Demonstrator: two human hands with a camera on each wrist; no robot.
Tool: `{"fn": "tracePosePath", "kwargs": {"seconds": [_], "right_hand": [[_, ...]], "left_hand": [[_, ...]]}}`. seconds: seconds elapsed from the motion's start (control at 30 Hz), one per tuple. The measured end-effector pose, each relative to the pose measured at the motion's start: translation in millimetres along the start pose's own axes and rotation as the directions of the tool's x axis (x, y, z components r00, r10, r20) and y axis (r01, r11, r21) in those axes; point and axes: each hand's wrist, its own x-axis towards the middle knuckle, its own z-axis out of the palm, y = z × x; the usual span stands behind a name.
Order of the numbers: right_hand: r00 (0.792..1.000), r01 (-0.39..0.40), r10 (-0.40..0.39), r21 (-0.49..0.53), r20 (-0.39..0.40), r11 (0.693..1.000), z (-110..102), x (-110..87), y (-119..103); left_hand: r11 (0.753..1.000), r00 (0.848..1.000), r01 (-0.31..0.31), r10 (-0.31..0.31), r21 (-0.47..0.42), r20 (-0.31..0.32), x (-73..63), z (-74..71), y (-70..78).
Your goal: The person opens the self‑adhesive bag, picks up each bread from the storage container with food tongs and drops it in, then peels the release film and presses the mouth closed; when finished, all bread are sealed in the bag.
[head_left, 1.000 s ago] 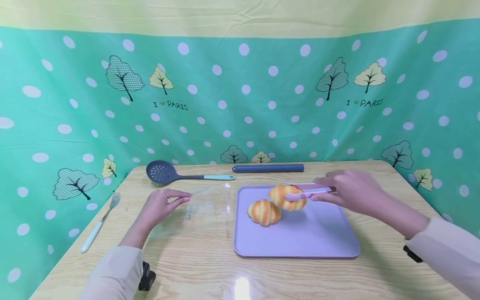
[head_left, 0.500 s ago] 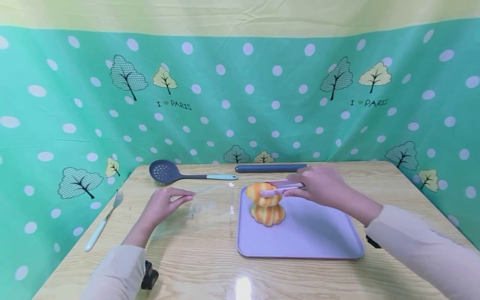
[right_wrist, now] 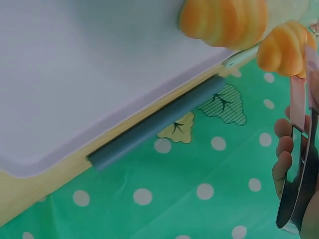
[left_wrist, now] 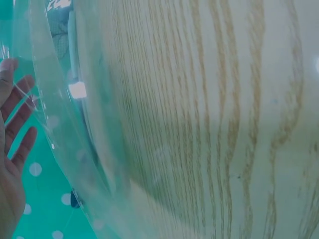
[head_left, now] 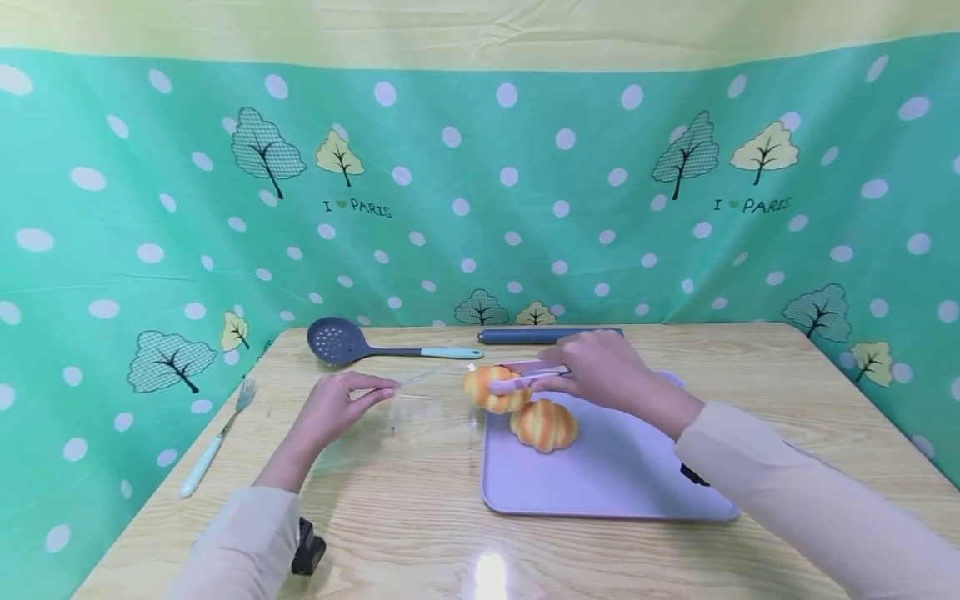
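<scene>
My left hand (head_left: 341, 414) pinches the edge of a clear plastic bag (head_left: 431, 425) between thumb and fingers. In the left wrist view the see-through bag (left_wrist: 65, 124) spreads across much of the picture. My right hand (head_left: 603, 372) grips pink tongs (head_left: 517, 382), whose metal handle end shows in the right wrist view. Between the tong tips is a croissant-shaped bread roll (head_left: 487, 388), held at the bag's right end, over the tray's left edge. A second croissant-shaped roll (head_left: 544, 426) lies on the purple tray (head_left: 600, 483), just right of the held one.
A dark slotted spoon (head_left: 337, 341) with a light blue handle lies at the back left. Behind the tray is a dark blue rod (head_left: 517, 336). A fork (head_left: 217, 442) lies along the table's left side. A polka-dot curtain (head_left: 480, 167) hangs behind the table.
My right hand has carried the roll in the tongs leftward, past the other roll, to the bag's right end. My left hand keeps its pinch on the bag.
</scene>
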Motion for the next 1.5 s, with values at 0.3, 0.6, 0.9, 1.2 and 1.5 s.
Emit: {"fn": "tracePosePath", "kwargs": {"seconds": [0.3, 0.6, 0.9, 1.2, 1.5], "right_hand": [[0.997, 0.069, -0.068, -0.025, 0.048, 0.997, 8, 24.1, -15], [0.99, 0.024, -0.032, 0.059, 0.135, 0.998, 20, 50.1, -32], [0.982, 0.017, -0.041, 0.13, 0.185, 0.991, 37, 72.7, -42], [0.963, -0.061, -0.008, 0.248, 0.27, 0.967, 50, 85.0, -54], [0.953, -0.064, -0.016, 0.254, 0.302, 0.965, 60, 94.1, -64]], "left_hand": [[0.999, 0.999, 0.032, -0.032, -0.012, 0.007, -0.4, -0.1, -1.9], [0.998, 0.999, 0.038, -0.038, -0.053, -0.01, 2.8, 0.4, 0.7], [0.997, 0.999, 0.033, -0.035, -0.068, -0.037, 4.1, 2.7, 1.1], [0.988, 0.995, 0.064, -0.074, -0.142, -0.06, 4.0, 3.4, 0.8], [0.98, 0.993, 0.085, -0.098, -0.177, -0.065, 3.0, 2.1, -0.1]]}}
